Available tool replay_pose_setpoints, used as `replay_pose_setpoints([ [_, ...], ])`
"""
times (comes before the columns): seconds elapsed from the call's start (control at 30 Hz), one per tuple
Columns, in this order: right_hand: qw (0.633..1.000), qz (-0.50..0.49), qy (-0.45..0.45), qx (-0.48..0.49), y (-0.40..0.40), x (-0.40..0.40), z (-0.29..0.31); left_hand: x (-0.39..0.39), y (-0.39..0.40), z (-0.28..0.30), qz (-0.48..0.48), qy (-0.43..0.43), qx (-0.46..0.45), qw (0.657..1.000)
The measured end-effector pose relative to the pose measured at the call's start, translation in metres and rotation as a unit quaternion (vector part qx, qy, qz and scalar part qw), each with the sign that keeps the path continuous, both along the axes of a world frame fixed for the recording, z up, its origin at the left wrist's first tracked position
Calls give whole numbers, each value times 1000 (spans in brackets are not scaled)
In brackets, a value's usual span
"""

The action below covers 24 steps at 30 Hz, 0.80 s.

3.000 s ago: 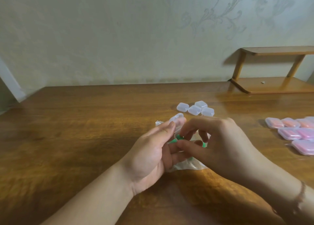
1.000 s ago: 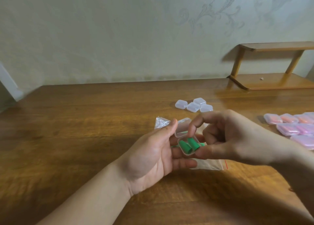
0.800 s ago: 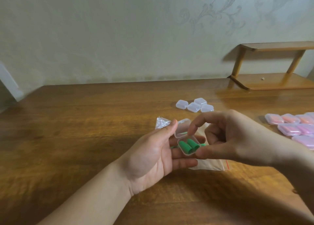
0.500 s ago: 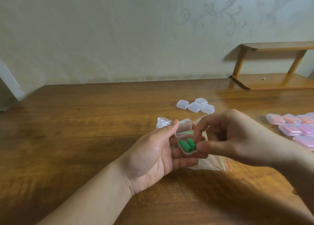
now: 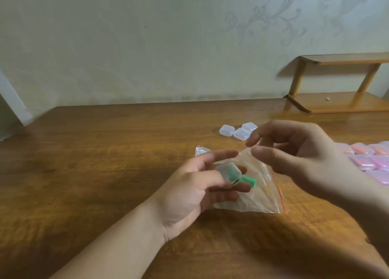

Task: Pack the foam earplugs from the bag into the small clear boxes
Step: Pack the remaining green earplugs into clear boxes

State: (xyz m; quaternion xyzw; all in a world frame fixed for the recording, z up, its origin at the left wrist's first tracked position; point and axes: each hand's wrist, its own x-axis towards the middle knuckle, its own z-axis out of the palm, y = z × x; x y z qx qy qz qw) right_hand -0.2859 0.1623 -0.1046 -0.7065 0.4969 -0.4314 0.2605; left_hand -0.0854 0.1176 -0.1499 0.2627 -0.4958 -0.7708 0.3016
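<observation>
**Small box held over a wooden table**

The left hand (image 5: 197, 191) grips a small clear box (image 5: 228, 173) with green earplugs (image 5: 249, 180) (one visible beyond it). Beneath lies the clear bag (image 5: 261, 192). The right hand (image 5: 305, 158) hovers, fingers loosely curled, grasping nothing. Empty boxes (image 5: 237, 131) sit behind; pink-filled boxes (image 5: 370, 158) far right.

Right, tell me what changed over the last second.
The right hand let go of the small box and lifted away, holding nothing. The box's lid now looks closed over the green earplugs; the left hand still holds it. The bag, spare empty boxes and pink boxes stayed put.
</observation>
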Motion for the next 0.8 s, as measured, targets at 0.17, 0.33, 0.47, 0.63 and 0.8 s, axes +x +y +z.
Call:
replay_pose_setpoints([
  [0.17,988,-47,149,-16,1,18,-13,-3,6,0,45,-90,-137,985],
  [0.33,991,-54,120,-17,-1,17,-13,-4,6,3,83,-77,-149,982],
  [0.47,998,-54,39,20,-5,19,-15,-5,9,4,123,-101,-195,968],
  [0.63,998,-28,27,41,-6,19,-18,-3,8,5,137,-129,-250,950],
  [0.8,998,-50,-20,26,-1,-2,6,0,7,-5,179,-202,-446,853],
])
